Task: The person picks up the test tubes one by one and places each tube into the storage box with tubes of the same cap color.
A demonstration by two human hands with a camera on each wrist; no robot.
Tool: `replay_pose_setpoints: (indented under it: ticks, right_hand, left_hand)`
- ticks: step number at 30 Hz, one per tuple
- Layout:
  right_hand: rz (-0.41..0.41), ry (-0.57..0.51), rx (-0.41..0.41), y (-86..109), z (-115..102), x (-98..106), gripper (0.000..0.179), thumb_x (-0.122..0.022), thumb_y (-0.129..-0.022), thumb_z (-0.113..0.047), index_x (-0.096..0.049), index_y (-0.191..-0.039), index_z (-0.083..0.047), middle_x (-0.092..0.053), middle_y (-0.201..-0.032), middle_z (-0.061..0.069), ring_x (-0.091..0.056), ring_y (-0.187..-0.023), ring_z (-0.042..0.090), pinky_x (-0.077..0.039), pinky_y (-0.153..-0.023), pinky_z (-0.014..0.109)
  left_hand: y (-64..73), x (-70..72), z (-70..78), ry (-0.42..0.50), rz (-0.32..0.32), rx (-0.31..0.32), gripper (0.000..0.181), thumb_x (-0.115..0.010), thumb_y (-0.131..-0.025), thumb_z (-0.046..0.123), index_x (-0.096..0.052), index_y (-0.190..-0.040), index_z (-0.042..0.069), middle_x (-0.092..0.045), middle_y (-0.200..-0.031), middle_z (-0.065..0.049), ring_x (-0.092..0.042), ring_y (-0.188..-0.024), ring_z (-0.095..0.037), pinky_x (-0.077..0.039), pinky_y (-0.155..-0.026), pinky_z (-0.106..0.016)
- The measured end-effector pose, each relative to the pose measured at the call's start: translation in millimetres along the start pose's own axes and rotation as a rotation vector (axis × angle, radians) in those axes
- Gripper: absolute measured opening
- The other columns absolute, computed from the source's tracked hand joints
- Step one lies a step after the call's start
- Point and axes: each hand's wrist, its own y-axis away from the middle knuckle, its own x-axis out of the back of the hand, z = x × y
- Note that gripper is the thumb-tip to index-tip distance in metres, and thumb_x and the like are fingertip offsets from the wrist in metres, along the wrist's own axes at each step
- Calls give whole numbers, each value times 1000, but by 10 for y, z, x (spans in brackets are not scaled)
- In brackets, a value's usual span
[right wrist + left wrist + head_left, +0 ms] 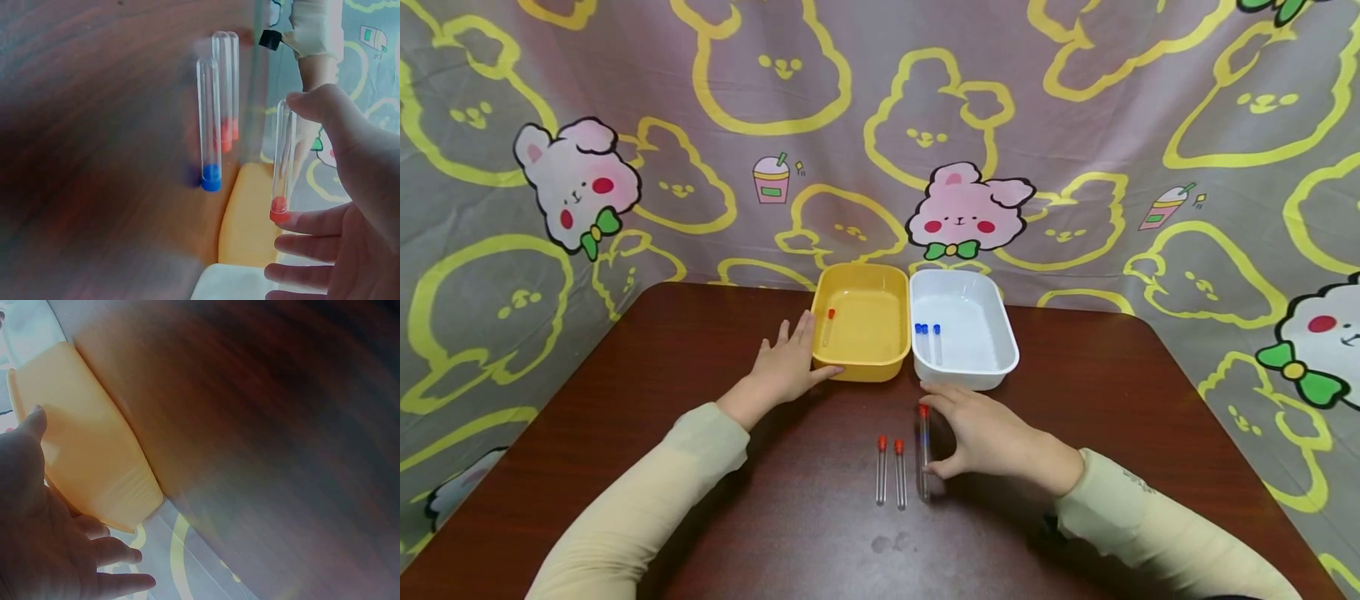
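My right hand (pixel 988 429) pinches a red-capped test tube (pixel 285 156) lengthwise, thumb at its rounded end and index finger at the cap. Beneath it on the table lies a blue-capped test tube (pixel 209 125), mostly hidden in the head view by the held tube. Two more red-capped test tubes (pixel 882 471) lie side by side just to the left. With fingers spread, my left hand (pixel 786 362) is at the left side of the yellow tub (pixel 865 371), its thumb by the front wall.
A white tub (pixel 981 379) stands against the yellow one's right side, with several blue-capped tubes (pixel 937 343) at its left. One red-capped tube (pixel 830 325) lies inside the yellow tub. A patterned curtain (pixel 850 150) hangs behind the brown table (pixel 775 517).
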Motion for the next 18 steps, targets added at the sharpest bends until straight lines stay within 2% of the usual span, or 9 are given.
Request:
replay_pose_setpoints:
  ticks: [18]
  right_hand:
    - [25, -2, -43, -98, 93, 201, 95, -89, -71, -49, -56, -139, 8, -57, -141, 21, -55, -130, 36, -46, -107, 48]
  left_hand:
    - [-21, -26, -16, 6, 6, -1, 109, -59, -96, 64, -1, -164, 1, -3, -170, -18, -11, -152, -47, -18, -116, -69]
